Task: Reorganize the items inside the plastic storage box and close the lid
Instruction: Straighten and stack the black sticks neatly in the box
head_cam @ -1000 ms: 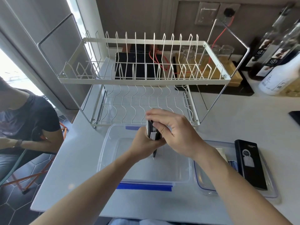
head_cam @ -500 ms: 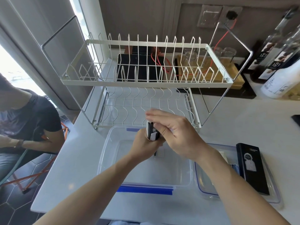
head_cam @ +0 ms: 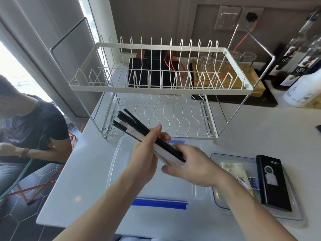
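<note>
A clear plastic storage box (head_cam: 114, 164) with blue clips stands on the white counter in front of me, nothing visible inside it. Above it my left hand (head_cam: 145, 159) grips a bundle of black and white sticks (head_cam: 139, 129) that lies nearly flat, pointing up-left toward the rack. My right hand (head_cam: 192, 166) holds the bundle's near end, fingers cupped under it. To the right lies the clear lid (head_cam: 293, 213) with a black box (head_cam: 272, 181), a cream packet (head_cam: 234, 171) and a small blue packet (head_cam: 253, 183) on it.
A white two-tier wire dish rack (head_cam: 156, 87) stands just behind the box. Bottles (head_cam: 302, 72) and a wooden tray with glasses (head_cam: 243, 70) are at the back right. A seated person (head_cam: 29, 129) is at the left beyond the counter edge.
The stick bundle was held upright over the box between both hands; it has been tipped down and now lies nearly flat, pointing up-left. The camera view moved closer.
</note>
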